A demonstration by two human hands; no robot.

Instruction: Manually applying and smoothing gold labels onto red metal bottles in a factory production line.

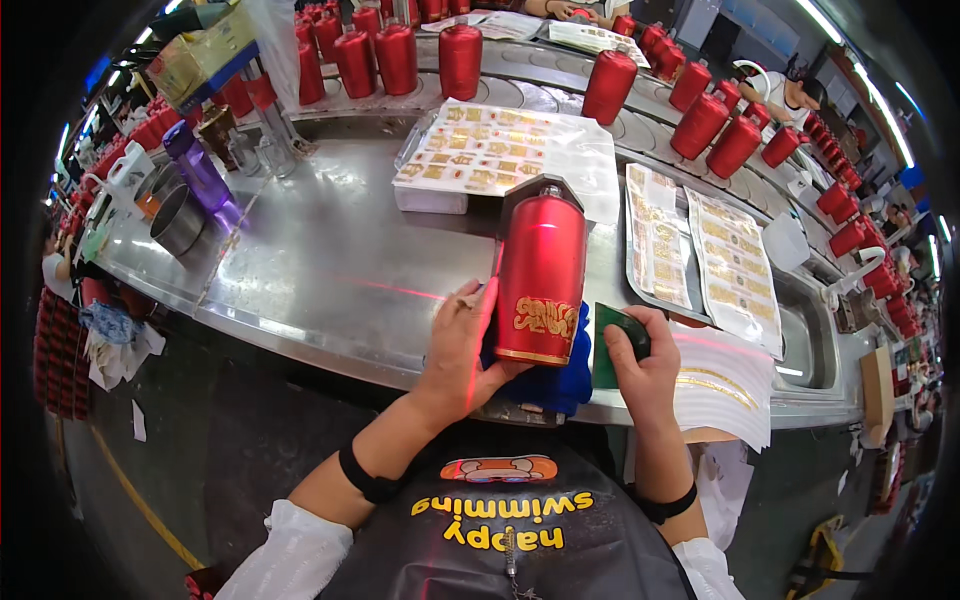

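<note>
One view: fisheye on your head, left of pair, facing down and forward across bench (320, 225); your left hand (458, 345), right hand (645, 355) close, apron (490, 500) below, conveyor (530, 68) far.

The light is moderately bright and comes partly from white ceiling tubes (884, 112) at the upper right, giving soft glare on the steel table (300, 235) and the red bottle (542, 265), while the floor (260, 450) at lower left is dim and the edges are strongly curved with black corners.
</note>
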